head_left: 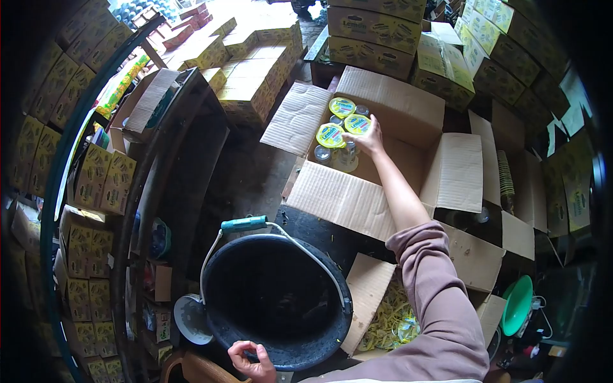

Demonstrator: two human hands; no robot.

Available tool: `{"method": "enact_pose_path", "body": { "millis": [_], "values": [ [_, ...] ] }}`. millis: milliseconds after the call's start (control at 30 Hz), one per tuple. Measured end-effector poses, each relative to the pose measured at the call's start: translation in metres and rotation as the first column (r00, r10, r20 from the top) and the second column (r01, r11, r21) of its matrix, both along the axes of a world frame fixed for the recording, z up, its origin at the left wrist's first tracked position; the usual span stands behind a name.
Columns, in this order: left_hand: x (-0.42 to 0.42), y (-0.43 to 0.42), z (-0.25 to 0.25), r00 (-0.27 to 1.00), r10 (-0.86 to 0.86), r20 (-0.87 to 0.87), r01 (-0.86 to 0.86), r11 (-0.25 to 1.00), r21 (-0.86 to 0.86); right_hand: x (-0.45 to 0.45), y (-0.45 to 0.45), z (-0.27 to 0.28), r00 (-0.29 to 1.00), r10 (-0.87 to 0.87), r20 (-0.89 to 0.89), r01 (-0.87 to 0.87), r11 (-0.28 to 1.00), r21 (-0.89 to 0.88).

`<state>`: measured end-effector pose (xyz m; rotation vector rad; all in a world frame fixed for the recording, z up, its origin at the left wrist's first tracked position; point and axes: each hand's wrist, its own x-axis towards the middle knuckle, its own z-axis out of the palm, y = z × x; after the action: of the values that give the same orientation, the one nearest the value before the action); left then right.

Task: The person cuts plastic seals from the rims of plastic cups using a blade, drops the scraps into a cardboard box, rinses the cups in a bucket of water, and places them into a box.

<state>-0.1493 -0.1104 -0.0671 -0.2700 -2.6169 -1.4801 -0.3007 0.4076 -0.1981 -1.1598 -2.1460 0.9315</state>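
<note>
My right hand (370, 137) reaches into an open cardboard box (408, 96) and is closed on a lemon drink cup (357, 125) with a yellow-green printed lid. Two more lidded cups (330, 135) sit beside it, with several clear cup shapes (322, 154) around and under them in the box's left part. My left hand (250, 361) is at the front rim of a black bucket (274, 306), its fingers curled with nothing visible in them. Whether it touches the rim, I cannot tell. The bucket's handle has a teal grip (244, 223).
A lower carton (373, 290) holds yellow strips and a clear-looking cup, partly behind my right sleeve. Printed lemon cartons (255, 70) are stacked at the back and both sides. A dark shelf (185, 134) stands left; a green bowl (517, 306) is at right.
</note>
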Motion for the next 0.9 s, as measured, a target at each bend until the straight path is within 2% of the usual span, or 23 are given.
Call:
{"method": "enact_pose_path", "body": {
  "millis": [33, 133, 167, 267, 300, 400, 433, 533, 667, 700, 733, 767, 800, 833, 867, 900],
  "values": [
    [0.0, 0.0, -0.001, 1.0, 0.01, -0.007, -0.01, 1.0, -0.016, -0.006, 0.003, -0.007, 0.998, -0.067, 0.002, 0.067, 0.997, 0.025],
    [-0.001, -0.001, -0.002, 1.0, 0.016, 0.004, -0.016, 1.0, -0.019, -0.004, 0.012, -0.006, 0.994, -0.107, 0.034, 0.109, 0.992, -0.063],
    [-0.002, -0.001, -0.002, 1.0, 0.006, -0.006, -0.007, 1.0, -0.02, -0.001, 0.01, -0.01, 0.987, -0.161, -0.015, 0.161, 0.986, 0.049],
    [-0.003, -0.002, -0.002, 1.0, -0.024, -0.018, 0.024, 1.0, -0.013, 0.018, 0.007, -0.001, 0.989, -0.144, 0.038, 0.144, 0.989, 0.018],
    [-0.003, -0.002, 0.0, 0.999, -0.039, -0.01, 0.039, 0.999, -0.009, 0.026, 0.003, 0.002, 0.988, -0.156, 0.001, 0.156, 0.988, 0.004],
    [-0.005, -0.002, 0.002, 0.996, -0.079, -0.03, 0.079, 0.997, 0.003, 0.054, -0.007, 0.011, 0.976, -0.219, -0.006, 0.219, 0.974, 0.067],
    [-0.006, -0.002, 0.001, 0.996, -0.068, -0.055, 0.069, 0.997, 0.019, 0.064, -0.01, 0.015, 0.974, -0.227, -0.023, 0.228, 0.964, 0.139],
    [-0.008, 0.0, 0.0, 0.987, -0.099, -0.126, 0.108, 0.992, 0.067, 0.098, -0.027, 0.041, 0.965, -0.215, -0.149, 0.244, 0.944, 0.222],
    [-0.008, -0.001, 0.003, 0.973, -0.214, -0.08, 0.222, 0.971, 0.094, 0.139, -0.094, 0.101, 0.921, -0.033, -0.387, 0.177, 0.923, 0.343],
    [-0.009, 0.0, 0.003, 0.968, -0.232, -0.097, 0.242, 0.964, 0.107, 0.149, -0.119, 0.116, 0.907, 0.063, -0.417, 0.119, 0.911, 0.395],
    [-0.009, 0.0, 0.004, 0.962, -0.251, -0.111, 0.263, 0.958, 0.114, 0.16, -0.153, 0.139, 0.886, 0.128, -0.447, 0.031, 0.943, 0.332],
    [-0.011, 0.0, 0.005, 0.951, -0.266, -0.157, 0.277, 0.959, 0.053, 0.168, -0.18, 0.148, 0.841, 0.206, -0.5, -0.019, 0.935, 0.354],
    [-0.011, -0.001, 0.005, 0.933, -0.291, -0.21, 0.299, 0.954, 0.007, 0.175, -0.214, 0.156, 0.768, 0.248, -0.591, -0.103, 0.958, 0.269],
    [-0.012, -0.001, 0.006, 0.91, -0.316, -0.27, 0.316, 0.948, -0.044, 0.188, -0.24, 0.162, 0.794, 0.335, -0.507, -0.179, 0.927, 0.33],
    [-0.012, 0.0, 0.008, 0.882, -0.343, -0.324, 0.33, 0.939, -0.097, 0.196, -0.27, 0.167, 0.731, 0.411, -0.544, -0.196, 0.891, 0.41],
    [-0.013, -0.001, 0.011, 0.863, -0.385, -0.327, 0.37, 0.922, -0.11, 0.208, -0.304, 0.194, 0.799, 0.44, -0.409, -0.226, 0.851, 0.475]
  ]
}}
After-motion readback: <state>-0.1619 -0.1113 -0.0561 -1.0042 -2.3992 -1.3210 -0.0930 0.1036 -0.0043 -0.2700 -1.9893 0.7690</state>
